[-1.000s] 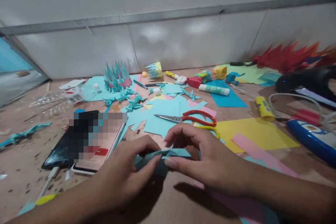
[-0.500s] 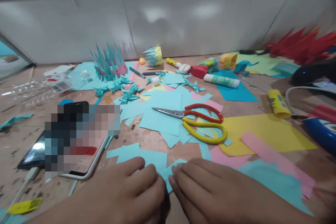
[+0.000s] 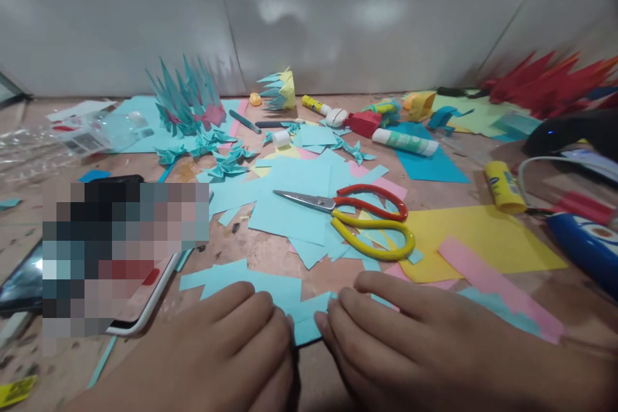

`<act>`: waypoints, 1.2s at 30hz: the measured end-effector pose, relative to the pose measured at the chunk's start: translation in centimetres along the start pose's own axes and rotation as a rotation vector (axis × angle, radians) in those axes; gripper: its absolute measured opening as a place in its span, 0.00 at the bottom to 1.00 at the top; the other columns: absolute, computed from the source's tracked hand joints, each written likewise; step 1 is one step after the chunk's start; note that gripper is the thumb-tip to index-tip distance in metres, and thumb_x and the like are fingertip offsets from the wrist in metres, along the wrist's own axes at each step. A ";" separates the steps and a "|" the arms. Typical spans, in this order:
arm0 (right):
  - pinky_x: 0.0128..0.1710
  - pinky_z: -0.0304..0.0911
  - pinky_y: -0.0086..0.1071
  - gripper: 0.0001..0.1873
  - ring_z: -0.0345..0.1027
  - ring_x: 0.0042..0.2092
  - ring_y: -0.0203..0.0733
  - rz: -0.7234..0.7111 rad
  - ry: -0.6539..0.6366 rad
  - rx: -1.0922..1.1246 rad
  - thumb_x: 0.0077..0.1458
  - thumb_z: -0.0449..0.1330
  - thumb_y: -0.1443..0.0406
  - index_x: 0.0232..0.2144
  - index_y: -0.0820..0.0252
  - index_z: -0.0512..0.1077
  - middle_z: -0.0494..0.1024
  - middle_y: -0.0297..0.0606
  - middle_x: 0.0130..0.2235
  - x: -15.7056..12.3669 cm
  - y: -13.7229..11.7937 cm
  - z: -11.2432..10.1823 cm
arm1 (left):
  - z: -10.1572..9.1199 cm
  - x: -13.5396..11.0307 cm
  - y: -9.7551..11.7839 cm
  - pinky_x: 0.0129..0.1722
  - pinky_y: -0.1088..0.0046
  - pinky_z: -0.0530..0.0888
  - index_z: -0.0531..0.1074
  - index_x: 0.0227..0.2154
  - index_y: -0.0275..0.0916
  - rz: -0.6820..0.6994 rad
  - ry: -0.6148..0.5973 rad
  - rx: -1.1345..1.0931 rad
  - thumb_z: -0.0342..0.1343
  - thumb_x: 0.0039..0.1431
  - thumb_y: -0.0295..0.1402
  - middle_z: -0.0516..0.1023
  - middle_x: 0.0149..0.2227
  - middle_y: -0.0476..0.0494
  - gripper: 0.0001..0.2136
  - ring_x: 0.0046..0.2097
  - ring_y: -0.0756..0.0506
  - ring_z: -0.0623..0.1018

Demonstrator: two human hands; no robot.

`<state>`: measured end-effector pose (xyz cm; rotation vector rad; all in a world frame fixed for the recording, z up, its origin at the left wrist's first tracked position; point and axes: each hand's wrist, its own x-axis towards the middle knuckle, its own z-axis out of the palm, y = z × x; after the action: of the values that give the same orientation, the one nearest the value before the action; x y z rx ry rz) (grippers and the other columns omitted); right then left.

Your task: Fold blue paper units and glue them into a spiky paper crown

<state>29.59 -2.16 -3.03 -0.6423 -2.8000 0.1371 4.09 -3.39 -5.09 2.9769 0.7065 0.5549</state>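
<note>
A light-blue piece of paper lies between my hands at the near side of the table, with a crease or folded edge along it. My left hand has its fingers curled closed at the paper's left end. At the right end, my right hand is closed too, its fingertips on the paper and the thumb tucked under. My hands partly cover both ends. Just beyond them rest more light-blue sheets. Scissors with one red and one yellow handle lie partly open on the blue paper pile.
At the left is a phone, partly blurred out. Folded blue paper spikes stand at the back, red ones at back right. A glue stick, a yellow tube, yellow paper and a pink strip lie right.
My hands have moved slightly apart, and more of the light-blue paper shows between them. The view has tilted down a little; scissors and sheets lie as before.
</note>
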 end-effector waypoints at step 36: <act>0.39 0.56 0.39 0.10 0.65 0.38 0.43 0.068 0.034 0.126 0.68 0.55 0.67 0.40 0.64 0.77 0.76 0.38 0.36 1.3 1.0 0.4 | -1.1 1.7 -0.6 0.30 0.66 0.62 0.71 0.30 0.40 -0.126 -0.136 -0.083 0.50 0.60 0.20 0.74 0.30 0.48 0.10 0.30 0.46 0.67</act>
<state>28.78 -0.68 -3.32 -0.7029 -2.7123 0.3104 4.90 -2.18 -3.58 2.8361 0.8301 0.3609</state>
